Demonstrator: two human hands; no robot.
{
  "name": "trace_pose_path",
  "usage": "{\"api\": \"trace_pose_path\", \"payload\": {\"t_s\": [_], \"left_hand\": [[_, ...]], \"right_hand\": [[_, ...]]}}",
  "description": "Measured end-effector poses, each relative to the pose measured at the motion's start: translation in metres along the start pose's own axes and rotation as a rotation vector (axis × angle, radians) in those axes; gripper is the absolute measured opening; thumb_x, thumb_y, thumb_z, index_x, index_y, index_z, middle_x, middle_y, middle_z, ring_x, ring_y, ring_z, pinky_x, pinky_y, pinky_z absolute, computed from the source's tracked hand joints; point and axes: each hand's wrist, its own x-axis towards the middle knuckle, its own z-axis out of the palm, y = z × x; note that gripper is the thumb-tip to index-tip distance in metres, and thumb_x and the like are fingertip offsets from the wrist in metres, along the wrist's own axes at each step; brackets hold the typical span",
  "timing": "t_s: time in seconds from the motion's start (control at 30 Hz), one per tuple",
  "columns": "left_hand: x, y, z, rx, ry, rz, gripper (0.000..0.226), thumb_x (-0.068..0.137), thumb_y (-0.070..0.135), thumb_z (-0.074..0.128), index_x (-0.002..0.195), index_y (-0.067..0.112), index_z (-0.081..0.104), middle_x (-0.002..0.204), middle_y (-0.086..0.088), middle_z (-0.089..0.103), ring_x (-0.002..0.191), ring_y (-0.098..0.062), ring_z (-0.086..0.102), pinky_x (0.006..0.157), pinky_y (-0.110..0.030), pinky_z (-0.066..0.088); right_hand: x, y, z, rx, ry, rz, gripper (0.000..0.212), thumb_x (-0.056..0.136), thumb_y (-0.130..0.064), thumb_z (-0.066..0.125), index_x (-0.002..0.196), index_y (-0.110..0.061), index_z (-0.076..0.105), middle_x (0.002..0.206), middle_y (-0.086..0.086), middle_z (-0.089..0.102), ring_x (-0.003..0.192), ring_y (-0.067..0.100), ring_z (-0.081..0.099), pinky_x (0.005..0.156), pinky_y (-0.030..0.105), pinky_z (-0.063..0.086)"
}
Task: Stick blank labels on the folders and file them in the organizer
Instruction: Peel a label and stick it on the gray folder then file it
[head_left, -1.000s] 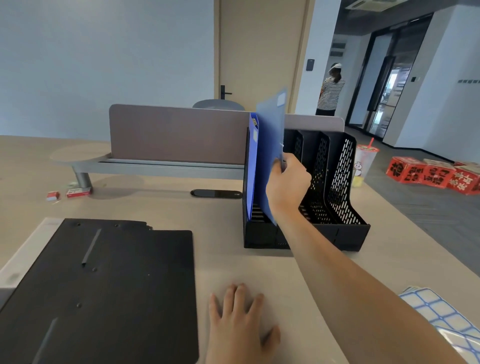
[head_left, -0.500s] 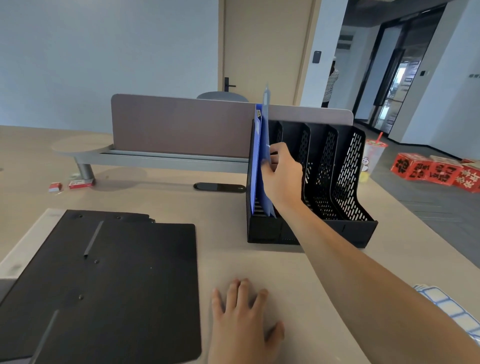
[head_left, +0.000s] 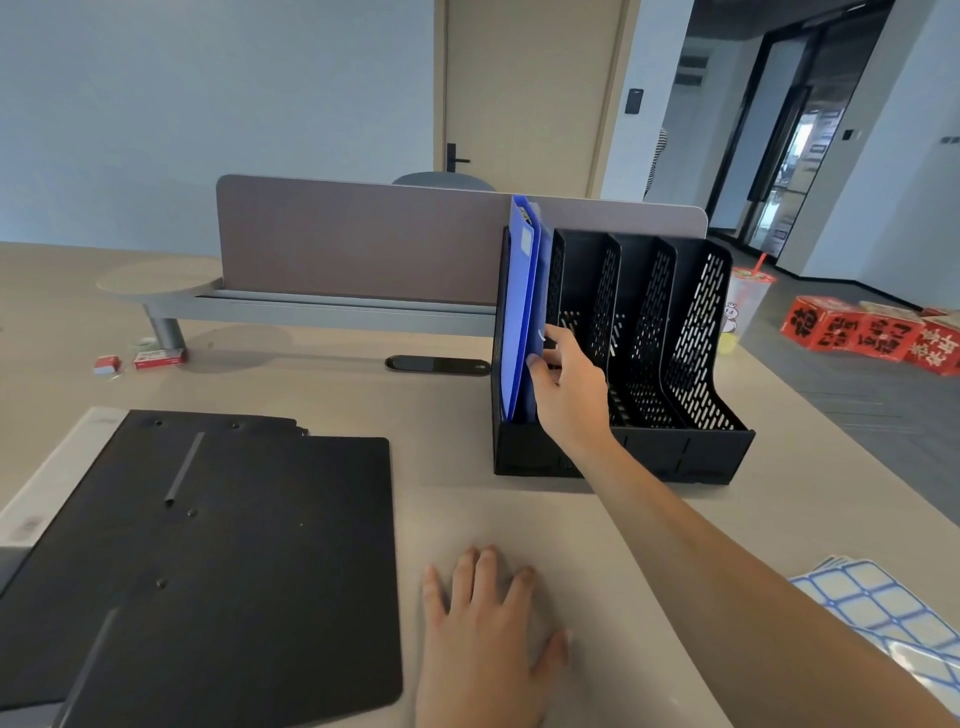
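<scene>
Blue folders (head_left: 524, 306) are stood upright in the leftmost slot of the black organizer (head_left: 623, 452). The front edge of the nearest folder is pinched by the right hand (head_left: 569, 384), thumb on the left face, fingers curled on the right side by the slot divider. A white label (head_left: 526, 240) is seen well above the grip, near the folder top. The three slots right of the grip hold nothing visible. The left hand (head_left: 488, 639) is laid flat on the desk (head_left: 519, 514), fingers spread, well below the grip. A black board (head_left: 208, 561) lies left of that hand. Label sheets (head_left: 883, 608) lie far right and below the grip, partly behind the right forearm.
</scene>
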Motion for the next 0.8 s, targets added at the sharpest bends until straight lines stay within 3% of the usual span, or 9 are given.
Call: {"api": "trace_pose_path", "payload": {"t_s": [0.13,0.3,0.47,0.57,0.7,0.8], "left_hand": [[-0.001,0.001,-0.002,0.005,-0.016,-0.001,0.056,0.071,0.08,0.052,0.106,0.041,0.071,0.12,-0.002,0.07,0.113,-0.031,0.068,0.099,-0.059,0.027],[-0.002,0.001,-0.002,-0.015,-0.009,-0.002,0.055,0.071,0.079,0.053,0.106,0.04,0.071,0.122,-0.002,0.07,0.115,-0.031,0.068,0.101,-0.059,0.027],[-0.003,0.001,0.0,-0.026,0.003,0.008,0.056,0.072,0.079,0.053,0.108,0.04,0.071,0.122,-0.002,0.069,0.117,-0.03,0.067,0.102,-0.059,0.026],[-0.002,0.002,-0.002,-0.031,0.038,0.01,0.057,0.074,0.078,0.052,0.111,0.039,0.07,0.123,-0.002,0.068,0.118,-0.031,0.066,0.102,-0.058,0.026],[-0.008,0.003,-0.007,-0.066,0.093,0.019,0.062,0.084,0.073,0.044,0.13,0.036,0.06,0.144,-0.004,0.053,0.14,-0.032,0.045,0.117,-0.062,0.024],[-0.01,0.003,-0.01,-0.084,0.086,0.026,0.061,0.086,0.069,0.043,0.134,0.033,0.057,0.147,-0.005,0.049,0.143,-0.032,0.039,0.119,-0.065,0.021]], "right_hand": [[0.0,-0.001,-0.001,-0.022,-0.02,-0.02,0.046,0.108,-0.022,0.059,0.153,-0.021,0.049,0.131,0.005,0.072,0.097,0.021,0.074,0.088,0.045,0.065],[-0.002,-0.001,0.002,-0.006,-0.021,-0.015,0.046,0.108,-0.019,0.059,0.153,-0.021,0.048,0.13,0.006,0.072,0.099,0.023,0.073,0.09,0.046,0.065],[0.003,0.004,0.002,-0.005,0.006,-0.011,0.045,0.109,-0.014,0.056,0.153,-0.018,0.046,0.129,0.01,0.072,0.086,0.015,0.067,0.087,0.041,0.064],[0.008,0.008,0.001,0.012,0.03,-0.007,0.046,0.108,-0.013,0.057,0.153,-0.017,0.047,0.119,0.014,0.074,0.074,0.009,0.061,0.075,0.029,0.056],[0.007,0.009,0.0,0.019,-0.001,-0.024,0.047,0.108,-0.015,0.059,0.153,-0.019,0.046,0.12,0.009,0.074,0.075,0.009,0.067,0.072,0.03,0.061],[0.007,0.004,-0.001,0.015,-0.015,-0.012,0.047,0.108,-0.014,0.059,0.153,-0.02,0.046,0.125,0.007,0.073,0.084,0.016,0.072,0.078,0.036,0.065]]}}
